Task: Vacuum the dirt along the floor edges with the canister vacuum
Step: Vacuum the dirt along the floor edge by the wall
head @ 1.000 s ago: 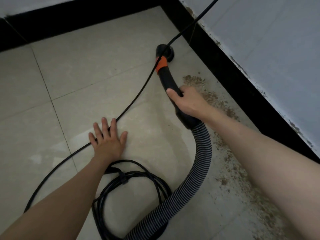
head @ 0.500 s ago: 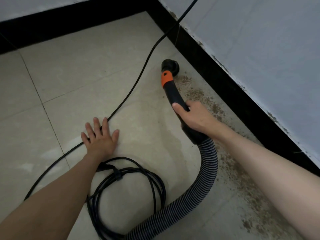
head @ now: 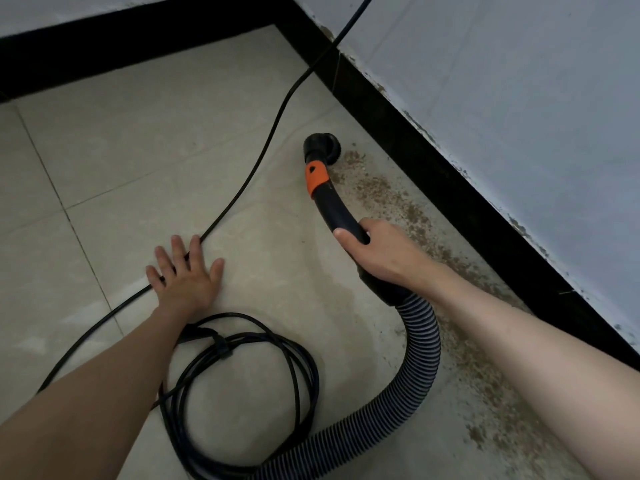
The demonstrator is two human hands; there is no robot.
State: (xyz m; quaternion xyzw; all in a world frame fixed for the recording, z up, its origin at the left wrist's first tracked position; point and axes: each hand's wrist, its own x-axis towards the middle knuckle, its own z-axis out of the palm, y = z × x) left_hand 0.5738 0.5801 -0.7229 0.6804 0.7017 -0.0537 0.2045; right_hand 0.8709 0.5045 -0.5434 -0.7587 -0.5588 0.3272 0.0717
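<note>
My right hand (head: 384,256) grips the black curved handle (head: 337,213) of the vacuum hose, just below its orange collar (head: 316,178). The round black nozzle (head: 322,147) sits on the tile at the far end of a strip of brown dirt (head: 426,237) that runs along the black baseboard (head: 450,181) on the right. A ribbed grey hose (head: 420,368) curves from the handle down to the bottom edge. My left hand (head: 187,275) lies flat on the floor with fingers spread, over the black power cord (head: 273,129). The canister is out of view.
A coiled bundle of black cord (head: 249,372) lies on the beige tiles below my left hand. The cord runs diagonally up to the right-hand wall (head: 519,81). A second black baseboard (head: 138,39) crosses the top; the two meet in a corner.
The nozzle has come back from near the corner to the far end of the dirt strip by the right baseboard. My left hand stays flat on the floor.
</note>
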